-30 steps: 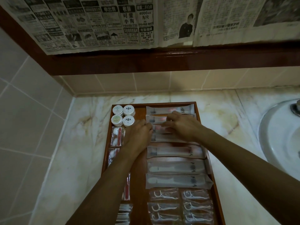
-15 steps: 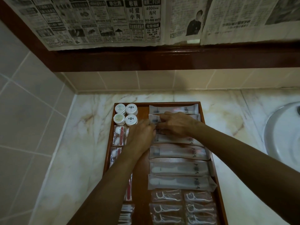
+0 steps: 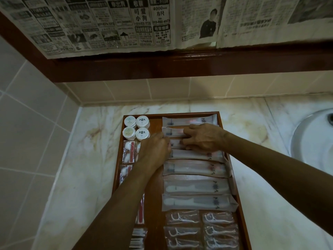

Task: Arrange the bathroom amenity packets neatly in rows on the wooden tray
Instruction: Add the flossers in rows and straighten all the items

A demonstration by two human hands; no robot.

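A wooden tray (image 3: pixel 241 219) sits on the marble counter (image 3: pixel 75 177) against its back edge. Long packets (image 3: pixel 196 186) lie stacked in rows down the tray's right side. The right hand (image 3: pixel 203 137) presses flat fingers on the third packet (image 3: pixel 177 143); the left hand (image 3: pixel 155 150) pinches its left end.

newspaper (image 3: pixel 153 20) ad: "4000++ 方尺" | "可愛小狗" | tel 019-880 4923

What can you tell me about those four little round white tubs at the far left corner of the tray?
The four round tubs sit upright in a tight two-by-two block in the far left corner of the wooden tray. They look like white plastic with flat lids: the two right lids carry a dark emblem, the two left ones pale tinted labels. They seem to touch each other. Neither hand touches them; the left hand lies just nearer, over the long packets.
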